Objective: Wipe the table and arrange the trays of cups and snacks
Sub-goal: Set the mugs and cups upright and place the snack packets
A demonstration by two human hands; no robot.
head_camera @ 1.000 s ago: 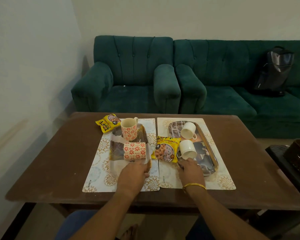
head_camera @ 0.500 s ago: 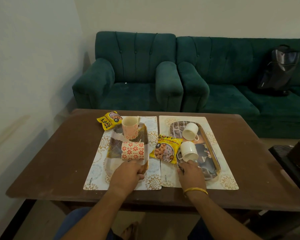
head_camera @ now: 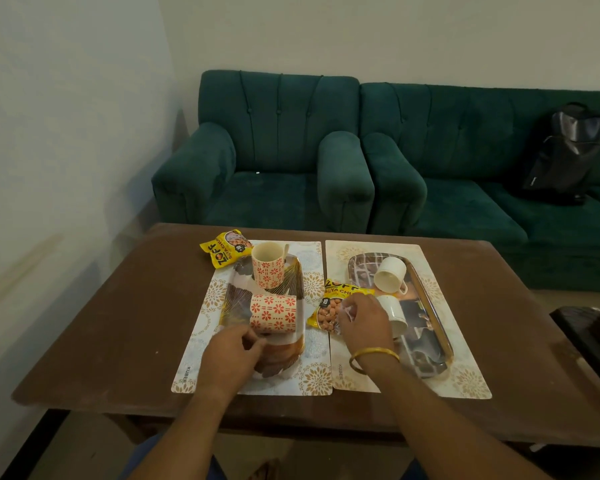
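Note:
Two patterned trays lie on placemats on the brown table (head_camera: 118, 323). The left tray (head_camera: 236, 303) carries an upright orange-flowered mug (head_camera: 268, 268) and a second flowered mug (head_camera: 273, 313) lying on its side. My left hand (head_camera: 236, 351) rests over the tray's near end, fingers curled right at the lying mug's base. The right tray (head_camera: 426, 341) holds two white cups on their sides, one far (head_camera: 390, 273) and one near (head_camera: 395, 315). My right hand (head_camera: 364, 320) pinches the yellow snack packet (head_camera: 328, 306) between the trays. Another yellow packet (head_camera: 224, 247) lies at the far left.
Left placemat (head_camera: 194, 358) and right placemat (head_camera: 465, 375) sit side by side. A green armchair (head_camera: 267, 150) and sofa stand behind the table, with a black backpack (head_camera: 565, 154) on the sofa. A dark low stand (head_camera: 589, 334) is at the right edge. A wall runs along the left.
Both hands left the trays' near ends and moved forward. The left hand reached the lying flowered mug; the right hand went up and left onto the snack packet.

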